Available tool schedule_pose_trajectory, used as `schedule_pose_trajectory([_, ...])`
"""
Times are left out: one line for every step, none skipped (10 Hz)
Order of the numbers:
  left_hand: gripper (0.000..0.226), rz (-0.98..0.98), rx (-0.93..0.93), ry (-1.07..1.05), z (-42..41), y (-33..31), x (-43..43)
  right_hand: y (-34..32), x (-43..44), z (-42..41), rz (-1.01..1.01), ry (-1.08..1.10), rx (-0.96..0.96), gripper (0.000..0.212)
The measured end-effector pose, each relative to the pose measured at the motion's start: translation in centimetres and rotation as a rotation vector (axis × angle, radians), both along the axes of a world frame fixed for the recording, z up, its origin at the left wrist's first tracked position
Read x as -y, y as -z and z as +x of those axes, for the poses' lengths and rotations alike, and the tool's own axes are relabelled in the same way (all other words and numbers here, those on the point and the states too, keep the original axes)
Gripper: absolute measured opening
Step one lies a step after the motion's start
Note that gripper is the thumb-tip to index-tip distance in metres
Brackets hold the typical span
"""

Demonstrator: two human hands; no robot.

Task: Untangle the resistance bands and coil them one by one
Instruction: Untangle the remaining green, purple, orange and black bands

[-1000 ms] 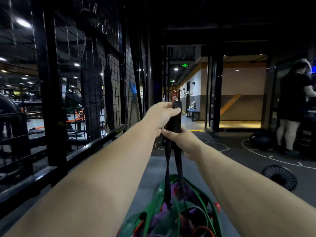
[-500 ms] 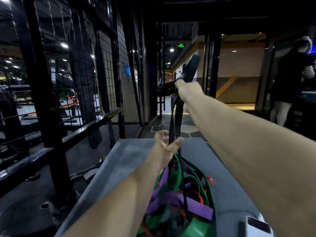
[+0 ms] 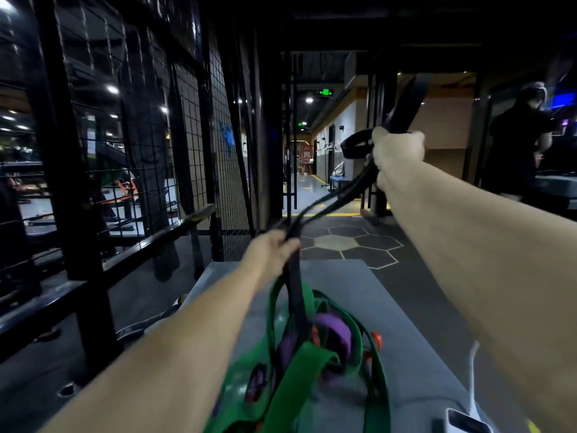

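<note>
A black resistance band (image 3: 331, 200) stretches up from a tangled pile of green, purple and red bands (image 3: 315, 351) lying on a grey platform (image 3: 406, 323). My right hand (image 3: 398, 154) is raised high at the right and grips the upper part of the black band, whose end loops above and beside my fist. My left hand (image 3: 271, 250) is lower, just above the pile, and grips the same black band where it rises out of the tangle.
A black mesh cage wall (image 3: 131, 151) and rail run along the left. A person in dark clothes (image 3: 515, 145) stands at the far right. A white cord (image 3: 473, 379) and a small device (image 3: 462, 421) lie on the platform's near right corner. Hexagon-marked floor lies beyond.
My right hand has pulled the black band farther up and to the right. My left hand, open half a second ago, has closed round the band just above the pile.
</note>
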State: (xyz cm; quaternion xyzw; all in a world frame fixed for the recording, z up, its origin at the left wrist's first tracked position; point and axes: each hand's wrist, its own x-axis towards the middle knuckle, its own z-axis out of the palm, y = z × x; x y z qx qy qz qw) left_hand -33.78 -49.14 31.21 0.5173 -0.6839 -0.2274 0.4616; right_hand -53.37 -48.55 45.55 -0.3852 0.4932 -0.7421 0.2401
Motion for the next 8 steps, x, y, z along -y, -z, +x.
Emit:
schedule_pose_trajectory([0.026, -0.13, 0.033, -0.158, 1.0, -7.0, -0.9, -0.2, 0.4, -1.3, 0.11, -0.051, -0.095, 0.046])
schedule_pose_trajectory([0.024, -0.241, 0.009, -0.18, 1.0, -10.8, -0.8, 1.2, 1.6, -1.7, 0.245, -0.126, -0.071, 0.055])
schedule_pose_trajectory([0.021, -0.283, -0.011, -0.196, 1.0, -12.5, 0.2, 2.8, 2.2, -0.7, 0.336, -0.247, -0.099, 0.064])
schedule_pose_trajectory([0.023, -0.168, 0.074, -0.165, 0.7, -11.4, 0.9, 5.0, 1.8, 0.2, 0.362, -0.344, -0.251, 0.054])
schedule_pose_trajectory([0.023, 0.081, 0.198, -0.078, 0.4, -9.0, 1.3, 7.7, 0.7, 0.9, 0.427, -0.498, -0.382, 0.03])
schedule_pose_trajectory([0.013, 0.261, 0.184, 0.036, -0.3, -6.5, 0.9, 10.6, 0.6, 1.2, 0.587, -0.634, -0.455, 0.051])
schedule_pose_trajectory([0.009, 0.29, 0.119, 0.047, -0.9, -5.3, 1.0, 12.5, -0.2, 1.4, 0.695, -0.739, -0.449, 0.073])
schedule_pose_trajectory([0.013, 0.305, 0.123, 0.059, -1.7, -4.7, 0.7, 13.7, -1.2, 1.4, 0.713, -0.861, -0.364, 0.079])
